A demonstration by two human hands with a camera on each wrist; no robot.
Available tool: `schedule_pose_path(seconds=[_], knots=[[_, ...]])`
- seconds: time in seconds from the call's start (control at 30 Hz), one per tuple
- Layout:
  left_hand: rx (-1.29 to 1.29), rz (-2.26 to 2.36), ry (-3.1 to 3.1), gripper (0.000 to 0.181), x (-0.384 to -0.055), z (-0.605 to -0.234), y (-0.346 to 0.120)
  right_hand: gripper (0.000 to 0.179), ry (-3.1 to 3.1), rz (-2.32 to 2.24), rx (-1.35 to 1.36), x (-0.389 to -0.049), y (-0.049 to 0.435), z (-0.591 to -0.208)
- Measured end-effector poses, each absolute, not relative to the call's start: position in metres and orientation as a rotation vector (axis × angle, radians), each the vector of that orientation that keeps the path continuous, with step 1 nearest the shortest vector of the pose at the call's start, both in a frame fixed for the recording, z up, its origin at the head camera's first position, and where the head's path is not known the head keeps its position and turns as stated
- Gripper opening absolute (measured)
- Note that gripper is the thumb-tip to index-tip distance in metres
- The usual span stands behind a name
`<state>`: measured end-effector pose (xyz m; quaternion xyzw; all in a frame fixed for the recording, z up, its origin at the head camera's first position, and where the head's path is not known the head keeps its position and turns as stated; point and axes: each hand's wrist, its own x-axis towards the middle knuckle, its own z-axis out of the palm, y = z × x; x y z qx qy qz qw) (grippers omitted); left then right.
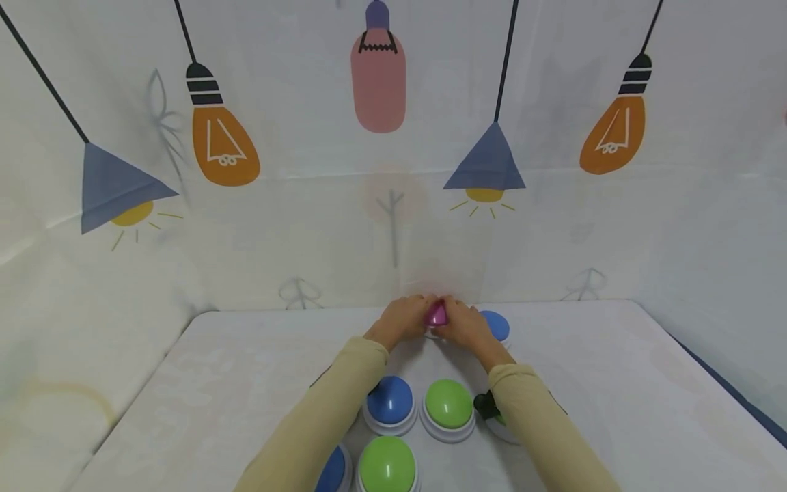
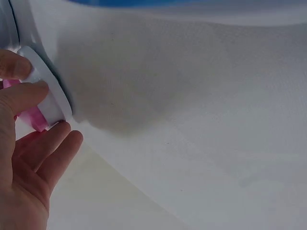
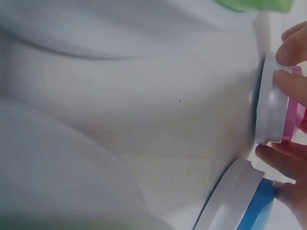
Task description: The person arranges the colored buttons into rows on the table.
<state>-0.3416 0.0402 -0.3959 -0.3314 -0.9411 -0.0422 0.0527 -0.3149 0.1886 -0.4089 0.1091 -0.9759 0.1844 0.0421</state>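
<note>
At the far edge of the table, both hands hold a pink dome push button [image 1: 436, 315] with a white round base. My left hand [image 1: 401, 320] grips its left side; in the left wrist view, thumb and fingers lie around the white base [image 2: 53, 98]. From the other side, my right hand [image 1: 462, 324] grips the same button, its fingers on the base rim [image 3: 271, 108] in the right wrist view. The base sits at the table surface there. Just right of the right hand stands a blue push button [image 1: 495, 325], close by its fingers.
Nearer on the white table [image 1: 246, 369] stand a blue button [image 1: 392, 400], a green button [image 1: 449, 403], another green button [image 1: 387, 466] and a blue one [image 1: 333, 471] partly behind the left sleeve. The right forearm covers most of another green button. A printed cloth [image 1: 307, 232] hangs behind.
</note>
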Motion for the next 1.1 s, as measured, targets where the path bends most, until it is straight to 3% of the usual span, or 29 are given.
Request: schedule_pose_path(seconds=[0.43, 0.8, 1.1], knots=[[-1.026, -0.133, -2.751, 0.052, -0.336, -0.396, 0.025, 0.057, -2.861, 0.708, 0.428, -0.312, 0.194, -0.407], [-1.084, -0.208, -2.589, 0.047, -0.324, -0.381, 0.009, 0.058, -2.771, 0.714, 0.498, -0.305, 0.193, -0.389], [-1.128, -0.282, -2.419, 0.043, -0.315, -0.376, 0.006, 0.061, -2.678, 0.996, 0.548, -0.289, 0.201, -0.376]])
